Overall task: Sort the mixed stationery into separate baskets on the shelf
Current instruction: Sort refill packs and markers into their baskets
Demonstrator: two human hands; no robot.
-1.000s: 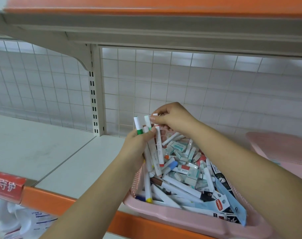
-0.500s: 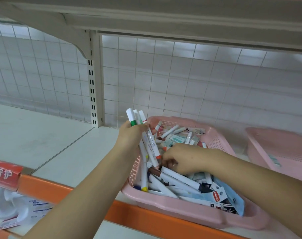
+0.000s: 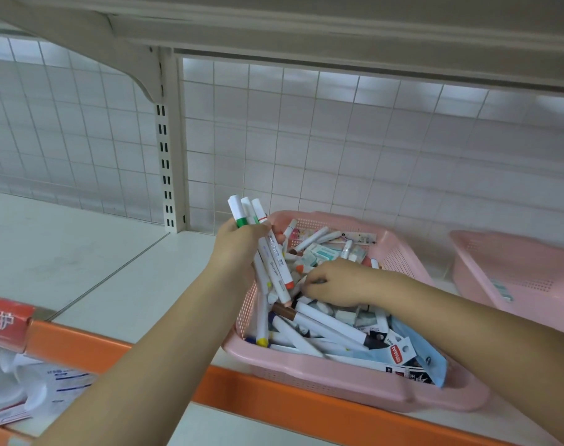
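A pink basket (image 3: 338,383) on the shelf holds mixed stationery: white markers (image 3: 332,326), small erasers (image 3: 322,252) and carded packs (image 3: 399,352). My left hand (image 3: 239,246) grips a bundle of white markers (image 3: 276,262) with coloured bands, held slanted over the basket's left side. My right hand (image 3: 338,284) reaches down into the middle of the pile. Its fingers are curled beside the bundle's lower ends, and what they touch or pinch is hidden.
A second pink basket (image 3: 515,268) stands to the right with one small eraser (image 3: 501,289) in it. A wire grid backs the white shelf (image 3: 81,252), with a slotted upright post (image 3: 168,156). An orange front edge (image 3: 274,400) carries a red label (image 3: 3,320).
My right hand dropped from the top of the marker bundle into the basket's pile. My left hand kept its grip on the bundle, which now holds one more marker.
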